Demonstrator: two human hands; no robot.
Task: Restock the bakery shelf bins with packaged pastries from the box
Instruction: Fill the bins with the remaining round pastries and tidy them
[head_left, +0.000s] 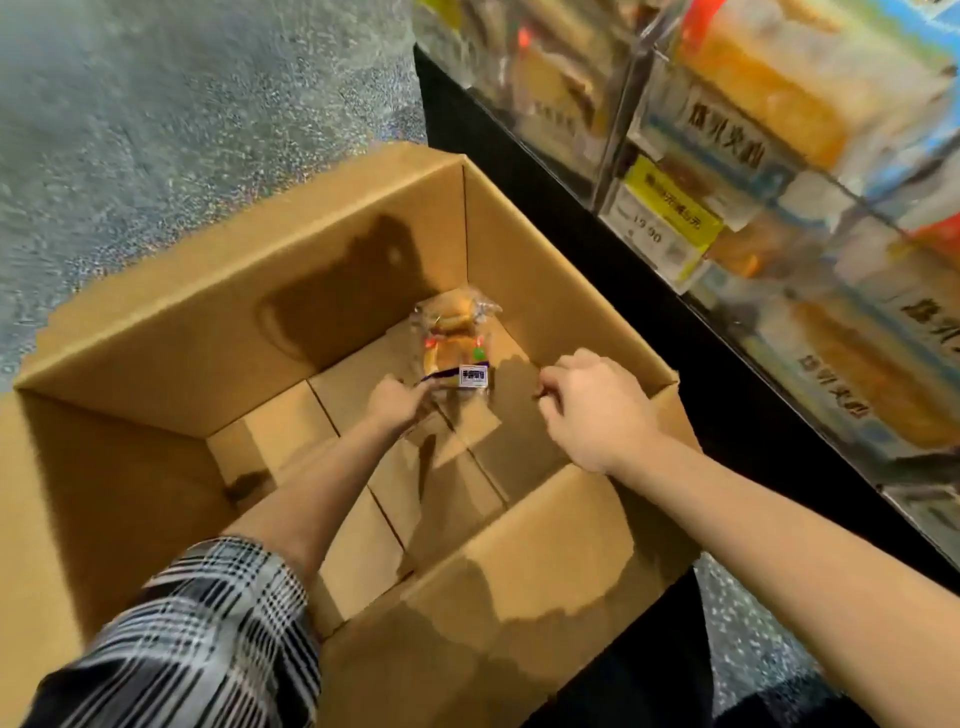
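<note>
A large cardboard box (291, 291) fills the centre and left of the frame, open at the top, standing on a speckled grey floor (156, 104). Deep inside it, near the far right corner of its bottom, lies one packaged pastry (456, 340) in clear wrap with a white label at its near end. The left hand (392, 402) reaches down into the box, its grip closed in a pinch on the near edge of the wrap. The right hand (592, 408) hangs above the box's right wall, fingers curled inward, grip closed and holding nothing visible. A plaid sleeve (197, 634) covers the left upper arm at lower left. Along the right of the frame run clear shelf bins (779, 156) stacked with wrapped pastries, with a yellow price tag (670, 208) on their front.
</note>
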